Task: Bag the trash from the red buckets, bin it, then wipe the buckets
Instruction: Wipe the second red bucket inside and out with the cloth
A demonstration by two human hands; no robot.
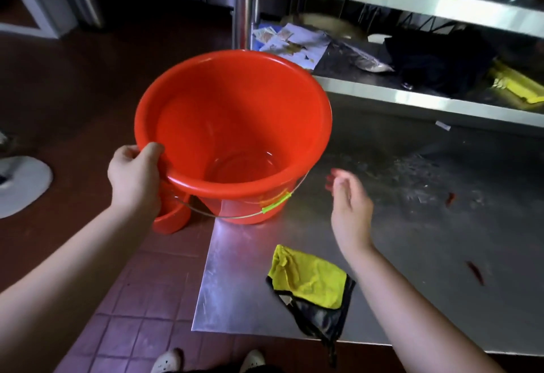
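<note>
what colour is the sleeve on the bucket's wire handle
Bright green sleeve on the red plastic bucket, head view.

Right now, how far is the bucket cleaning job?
Done: the red bucket looks empty of trash. In hand: the left hand grips its rim, the right hand is free. Left: wiping, since the yellow cloth lies on the steel table.

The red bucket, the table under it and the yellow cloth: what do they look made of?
Red bucket: apparently glossy moulded plastic, with smooth walls, soft highlights and a thin wire handle. Table: probably stainless steel, a grey reflective sheet with scuffs. Yellow cloth: soft woven fabric, perhaps microfibre, matte and crumpled into folds.
</note>
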